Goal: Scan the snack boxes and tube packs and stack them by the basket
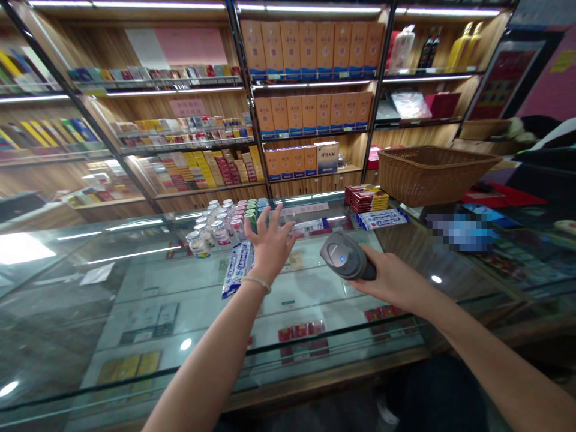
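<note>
My right hand (384, 276) is wrapped round a grey handheld barcode scanner (344, 257), whose small blue light is lit, above the glass counter. With fingers spread, my left hand (270, 246) reaches over the counter and holds nothing. Just beyond it stand several green cans (252, 217), partly hidden by its fingers, and several pink-labelled cans (237, 225). Clear bottles with white caps (219, 231) stand to their left. Blue-and-white packets (234, 270) lie beside my left wrist, and a single similar packet (310, 225) lies farther back between my hands.
A wicker basket (432, 174) stands at the back right. Near it are stacked red and yellow packs (366, 197) and more blue-and-white packets (382, 219). The glass counter (148, 288) has a front edge below my arms. Shelves with orange boxes (317, 48) line the wall.
</note>
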The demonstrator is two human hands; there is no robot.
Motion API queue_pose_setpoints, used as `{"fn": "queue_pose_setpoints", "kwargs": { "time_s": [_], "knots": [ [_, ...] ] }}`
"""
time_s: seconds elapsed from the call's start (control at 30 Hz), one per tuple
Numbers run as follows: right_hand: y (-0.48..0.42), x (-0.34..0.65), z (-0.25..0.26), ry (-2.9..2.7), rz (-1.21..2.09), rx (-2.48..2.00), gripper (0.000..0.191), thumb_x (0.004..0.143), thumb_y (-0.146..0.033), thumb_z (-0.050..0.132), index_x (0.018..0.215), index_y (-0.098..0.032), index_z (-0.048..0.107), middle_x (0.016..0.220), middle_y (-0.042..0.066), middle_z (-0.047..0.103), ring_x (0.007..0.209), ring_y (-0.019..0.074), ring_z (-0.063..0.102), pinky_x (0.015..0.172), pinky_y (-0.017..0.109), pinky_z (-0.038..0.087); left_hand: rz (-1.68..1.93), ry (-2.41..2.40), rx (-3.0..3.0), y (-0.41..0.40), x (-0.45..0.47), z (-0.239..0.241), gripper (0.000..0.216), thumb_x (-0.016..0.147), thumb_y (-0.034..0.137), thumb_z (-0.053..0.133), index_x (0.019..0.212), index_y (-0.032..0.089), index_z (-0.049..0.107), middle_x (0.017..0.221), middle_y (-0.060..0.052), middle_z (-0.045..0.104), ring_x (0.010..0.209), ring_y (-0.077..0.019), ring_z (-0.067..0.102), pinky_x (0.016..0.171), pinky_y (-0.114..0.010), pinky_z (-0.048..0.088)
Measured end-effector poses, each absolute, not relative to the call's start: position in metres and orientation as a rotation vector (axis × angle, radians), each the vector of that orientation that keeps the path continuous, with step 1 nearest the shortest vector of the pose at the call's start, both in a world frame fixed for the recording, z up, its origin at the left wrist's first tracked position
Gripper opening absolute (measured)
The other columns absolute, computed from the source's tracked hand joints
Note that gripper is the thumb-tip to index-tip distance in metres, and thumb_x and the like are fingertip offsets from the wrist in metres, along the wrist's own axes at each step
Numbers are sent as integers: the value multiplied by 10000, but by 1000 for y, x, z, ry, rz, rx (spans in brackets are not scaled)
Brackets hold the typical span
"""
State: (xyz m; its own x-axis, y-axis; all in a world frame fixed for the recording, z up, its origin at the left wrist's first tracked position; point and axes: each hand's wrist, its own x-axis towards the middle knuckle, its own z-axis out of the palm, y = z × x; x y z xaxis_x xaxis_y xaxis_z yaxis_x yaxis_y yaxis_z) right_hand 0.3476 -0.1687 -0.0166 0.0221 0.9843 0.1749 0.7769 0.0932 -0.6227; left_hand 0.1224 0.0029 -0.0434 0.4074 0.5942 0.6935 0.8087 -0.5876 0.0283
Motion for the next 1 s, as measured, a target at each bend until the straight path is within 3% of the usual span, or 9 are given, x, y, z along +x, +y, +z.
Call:
{"fn": "queue_pose_setpoints", "kwargs": {
  "time_s": [0.53, 0.73, 0.87, 1.0],
  "knots": [
    [-161, 343, -4, -1813, 432, -1865, 187, 805, -294, 716, 981, -231, 725, 859, 51, 809, 869, 300, 782, 699, 312, 518, -990, -1219, -2374, 3, 122, -43, 207, 920, 316, 733, 1119, 330, 792, 1677, -49, 464, 1563, -409, 359, 1252, -779, 73],
    [-161, 343, -6, -1824, 378, -1855, 250, 801, -331, 730, 1033, -240, 726, 868, 48, 811, 879, 303, 785, 696, 309, 515, -975, -1226, -2369, 2, 122, -41, 218, 934, 341, 724, 1142, 327, 789, 1679, -59, 459, 1567, -416, 345, 1245, -782, 74],
    [-157, 349, -8, -1860, 227, -1861, 411, 828, -394, 726, 1210, -250, 683, 944, 63, 820, 887, 307, 785, 675, 303, 500, -989, -1224, -2374, 2, 121, -41, 221, 940, 342, 708, 1145, 338, 788, 1679, -53, 462, 1571, -403, 337, 1250, -777, 61],
    [-142, 358, -1, -1922, -77, -1990, 347, 867, -476, 678, 1136, -257, 664, 865, 56, 800, 804, 298, 763, 619, 293, 434, -1046, -1239, -2334, 5, 117, -40, 221, 928, 344, 715, 1138, 354, 785, 1674, -34, 472, 1574, -397, 332, 1263, -757, 33]
  ]
}}
